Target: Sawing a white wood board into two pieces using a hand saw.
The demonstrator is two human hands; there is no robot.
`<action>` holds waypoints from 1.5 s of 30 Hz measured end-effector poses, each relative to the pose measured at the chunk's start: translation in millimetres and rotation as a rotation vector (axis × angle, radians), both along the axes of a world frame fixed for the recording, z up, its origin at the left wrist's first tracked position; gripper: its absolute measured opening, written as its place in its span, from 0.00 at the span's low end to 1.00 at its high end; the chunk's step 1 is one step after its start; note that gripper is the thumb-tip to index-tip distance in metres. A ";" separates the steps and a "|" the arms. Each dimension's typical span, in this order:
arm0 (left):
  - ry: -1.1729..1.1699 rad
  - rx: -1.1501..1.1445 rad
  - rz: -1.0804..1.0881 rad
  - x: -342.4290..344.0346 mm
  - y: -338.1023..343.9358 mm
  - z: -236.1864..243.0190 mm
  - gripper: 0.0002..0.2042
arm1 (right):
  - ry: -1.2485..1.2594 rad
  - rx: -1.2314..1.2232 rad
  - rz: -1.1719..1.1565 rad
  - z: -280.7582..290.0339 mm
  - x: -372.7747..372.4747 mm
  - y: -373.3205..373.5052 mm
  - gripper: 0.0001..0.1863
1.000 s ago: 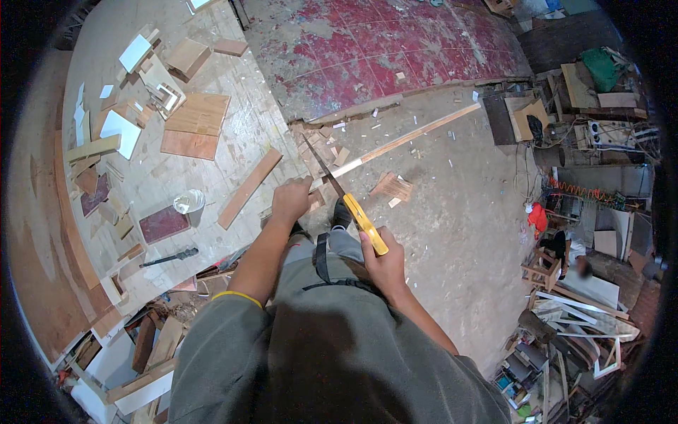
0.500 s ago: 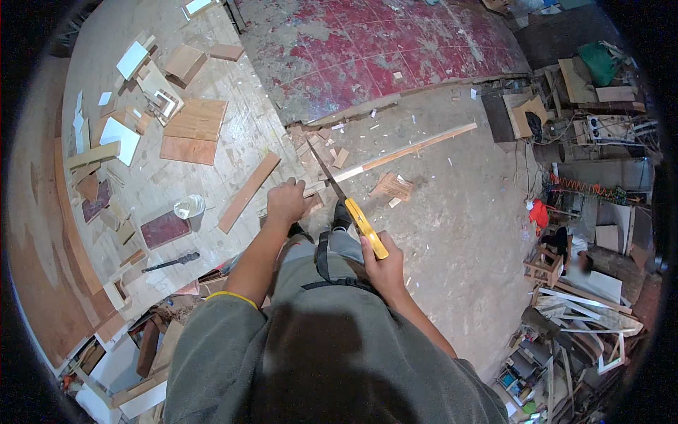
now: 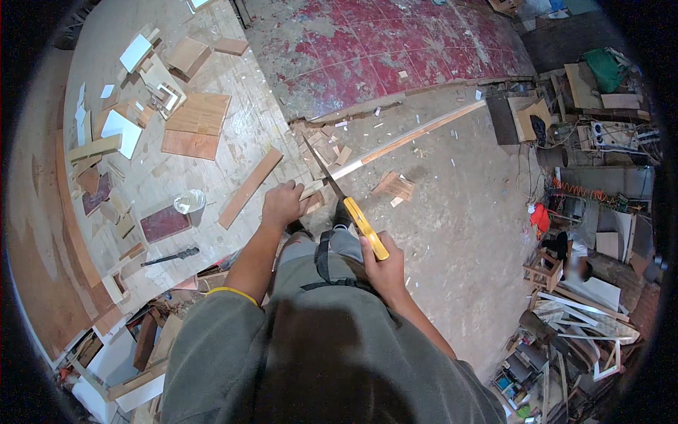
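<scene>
My right hand (image 3: 385, 261) is wrapped round the yellow handle of a handsaw (image 3: 364, 227). The dark blade points away from me and slants left, crossing a long, narrow wooden strip (image 3: 406, 146). Beside the blade, at the edge of the pale worktable (image 3: 233, 162), my left hand (image 3: 284, 203) is closed on the strip's near end, fingers partly hidden. From there the strip stretches out to the far right over the floor. Whether the teeth are in the wood cannot be made out. A flat brown board (image 3: 249, 188) lies on the table just left of my left hand.
On the table are a clear cup (image 3: 189, 202), a dark red panel (image 3: 165, 225), a black tool (image 3: 170, 256) and several wood offcuts (image 3: 198, 126). Scraps (image 3: 394, 186) litter the concrete floor. Wood and frames (image 3: 583, 311) are piled at the right, near another person (image 3: 578, 267).
The strip's far end has swung farther away from me. My left hand has shifted very slightly with it, while the saw and my right hand stay in nearly the same place.
</scene>
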State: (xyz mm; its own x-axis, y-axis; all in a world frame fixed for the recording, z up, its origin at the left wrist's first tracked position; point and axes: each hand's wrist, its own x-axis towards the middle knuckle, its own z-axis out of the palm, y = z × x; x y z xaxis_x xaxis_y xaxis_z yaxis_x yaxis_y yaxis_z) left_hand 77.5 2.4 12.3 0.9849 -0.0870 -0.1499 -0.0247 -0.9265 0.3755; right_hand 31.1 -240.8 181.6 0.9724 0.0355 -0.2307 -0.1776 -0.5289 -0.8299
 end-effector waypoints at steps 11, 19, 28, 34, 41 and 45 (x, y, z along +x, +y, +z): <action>-0.058 -0.071 -0.055 -3.3 -0.6 -16.9 0.12 | 0.023 -0.072 -0.002 5.9 -16.5 5.4 0.13; 0.076 -0.061 -0.147 23.4 21.4 -10.9 0.19 | 0.015 -0.079 -0.019 2.4 2.2 20.7 0.13; 0.142 0.005 -0.145 10.5 8.3 -10.4 0.17 | 0.045 -0.080 -0.019 13.8 -1.9 15.3 0.12; 0.059 -0.048 -0.138 1.3 4.9 -25.1 0.16 | 0.090 -0.072 -0.034 14.0 -9.0 8.1 0.11; 0.232 -0.024 -0.172 9.8 2.4 -7.8 0.12 | 0.081 -0.123 -0.019 20.8 1.7 16.5 0.13; 0.122 -0.055 -0.156 -5.0 5.4 -27.8 0.12 | 0.100 -0.134 0.021 27.5 -0.6 12.5 0.13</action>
